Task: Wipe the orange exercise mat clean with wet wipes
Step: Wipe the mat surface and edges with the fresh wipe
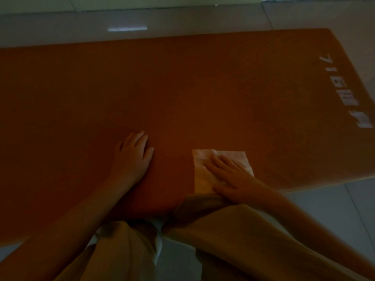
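The orange exercise mat (182, 88) lies flat on the floor and fills most of the view, with white lettering (343, 92) near its right end. A white wet wipe (202, 171) is spread flat on the mat near its front edge. My right hand (231, 175) presses flat on the wipe with straight fingers and covers its right part. My left hand (132, 155) rests flat on the bare mat, a little left of the wipe, fingers spread.
Grey floor tiles (334, 209) surround the mat, with a bright reflection (127, 29) on the tiles beyond it. My knees in tan trousers (233, 230) sit at the mat's front edge. The scene is dim.
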A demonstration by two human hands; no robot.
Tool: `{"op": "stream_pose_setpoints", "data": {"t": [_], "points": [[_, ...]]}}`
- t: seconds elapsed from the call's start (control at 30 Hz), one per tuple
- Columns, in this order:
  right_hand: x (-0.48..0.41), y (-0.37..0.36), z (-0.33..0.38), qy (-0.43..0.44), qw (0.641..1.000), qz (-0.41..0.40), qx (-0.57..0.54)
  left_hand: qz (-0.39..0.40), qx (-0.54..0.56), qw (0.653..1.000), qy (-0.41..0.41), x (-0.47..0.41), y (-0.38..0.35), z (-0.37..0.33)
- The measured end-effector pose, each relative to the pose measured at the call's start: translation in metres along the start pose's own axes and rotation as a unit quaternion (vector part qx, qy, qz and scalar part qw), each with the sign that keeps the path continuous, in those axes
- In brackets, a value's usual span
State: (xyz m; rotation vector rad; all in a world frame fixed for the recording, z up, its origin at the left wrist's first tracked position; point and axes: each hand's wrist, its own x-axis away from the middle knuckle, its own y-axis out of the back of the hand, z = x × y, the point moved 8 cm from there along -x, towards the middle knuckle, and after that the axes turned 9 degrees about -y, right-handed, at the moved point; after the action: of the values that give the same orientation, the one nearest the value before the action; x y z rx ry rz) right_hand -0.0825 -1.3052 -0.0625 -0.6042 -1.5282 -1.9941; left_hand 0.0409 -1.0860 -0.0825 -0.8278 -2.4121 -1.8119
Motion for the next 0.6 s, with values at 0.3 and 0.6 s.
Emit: {"op": "stream_pose_setpoints", "data": {"t": [0.3, 0.6], "points": [[-0.048, 0.022, 0.008, -0.043, 0.996, -0.064, -0.035, -0.003, 0.008, 1.000, 0.002, 0.001, 0.001, 0.002], [-0.045, 0.028, -0.006, -0.027, 0.998, -0.020, 0.056, -0.003, 0.011, 1.000, -0.008, 0.003, 0.005, 0.000]]}}
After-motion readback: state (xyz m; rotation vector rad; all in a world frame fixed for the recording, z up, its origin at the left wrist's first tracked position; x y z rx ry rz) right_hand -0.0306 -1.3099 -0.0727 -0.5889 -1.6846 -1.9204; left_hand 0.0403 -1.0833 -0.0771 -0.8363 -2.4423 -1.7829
